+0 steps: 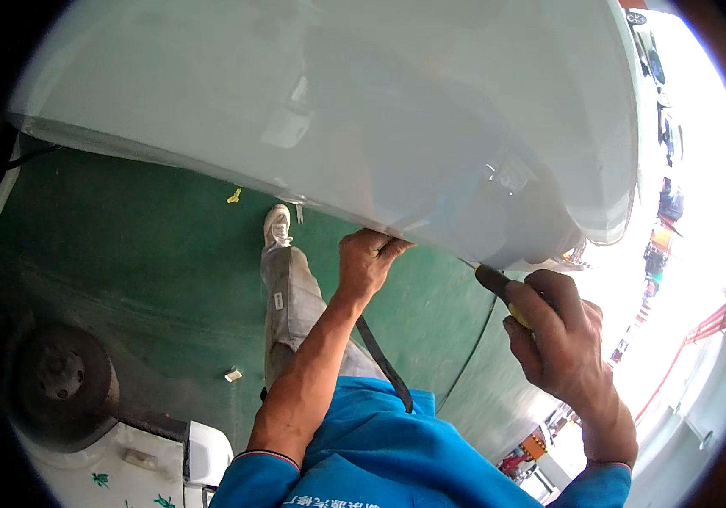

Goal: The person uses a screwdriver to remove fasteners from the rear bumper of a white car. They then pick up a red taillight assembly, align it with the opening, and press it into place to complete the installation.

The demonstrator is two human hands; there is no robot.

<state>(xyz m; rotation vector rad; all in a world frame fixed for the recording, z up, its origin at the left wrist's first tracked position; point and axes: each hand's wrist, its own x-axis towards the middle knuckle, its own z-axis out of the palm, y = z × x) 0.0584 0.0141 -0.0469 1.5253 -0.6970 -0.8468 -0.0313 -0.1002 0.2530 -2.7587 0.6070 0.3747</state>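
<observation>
A large, glossy pale grey vehicle panel (465, 102) fills the upper half of the view. My left hand (368, 262) is closed at its lower edge, thumb along the rim and the other fingers partly hidden. To its right, my right hand (556, 334) grips a screwdriver (493, 281) with a black-and-yellow handle. The screwdriver's thin metal shaft points up and left to the panel edge. Whether its tip touches the edge or goes behind it, I cannot tell.
Below the panel is a green floor (185, 254), with a small yellow piece (234, 196) and a small pale block (233, 374) on it. A black tyre (66, 381) and a white vehicle (138, 466) stand at lower left. A dark strap (384, 360) hangs beside my left forearm.
</observation>
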